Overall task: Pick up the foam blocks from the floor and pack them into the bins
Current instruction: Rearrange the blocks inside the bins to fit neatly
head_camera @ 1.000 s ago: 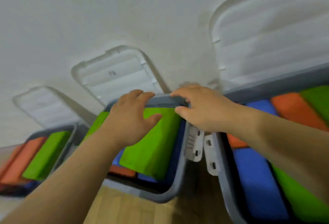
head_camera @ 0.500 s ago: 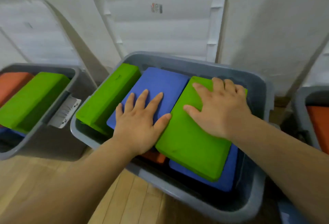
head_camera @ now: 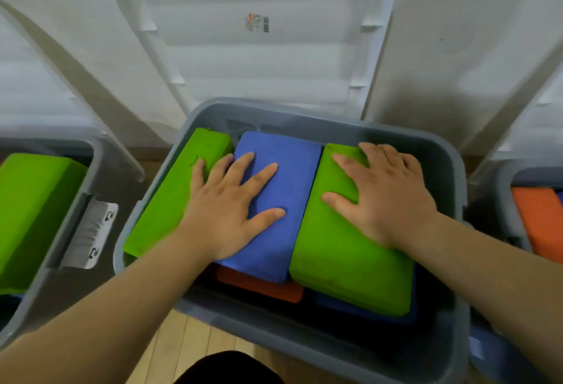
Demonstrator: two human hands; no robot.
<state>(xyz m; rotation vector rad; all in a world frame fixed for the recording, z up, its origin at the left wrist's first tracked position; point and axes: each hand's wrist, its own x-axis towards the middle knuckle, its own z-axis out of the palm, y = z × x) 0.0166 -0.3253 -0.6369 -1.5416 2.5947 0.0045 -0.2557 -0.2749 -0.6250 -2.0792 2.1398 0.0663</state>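
Middle bin point(head_camera: 451, 188), grey, holds a top layer of 3 foam blocks side by side: left green block point(head_camera: 164, 210) tilted up along the left wall, blue block point(head_camera: 283, 170) in the middle, right green block point(head_camera: 344, 261) on the right, touching the blue one. Left hand point(head_camera: 225, 210) lies flat with fingers spread, palm over the seam between left green block and blue block, most fingers on the blue; grip released, nothing held. Right hand point(head_camera: 387, 194) lies flat on the far part of right green block, fingers spread and reaching its far edge near the bin wall; grip released too. Under the top layer an orange block point(head_camera: 259, 287) shows at the near edge below the blue block, and a lower blue block point(head_camera: 359, 307) shows under right green block. White lid point(head_camera: 259, 63) stands propped on the wall point(head_camera: 457, 33) behind the bin, with a barcode sticker point(head_camera: 257, 22) on it. Left bin point(head_camera: 61, 261) is just beside, with another green block point(head_camera: 30, 207) inside and a white latch point(head_camera: 88, 237) on its side. Right bin point(head_camera: 499, 176) at the frame edge holds a second orange block point(head_camera: 539, 225). Wooden floor point(head_camera: 189, 347) lies in front of the bins. Dark rounded shape point(head_camera: 228, 368) at bottom centre, can't tell what.
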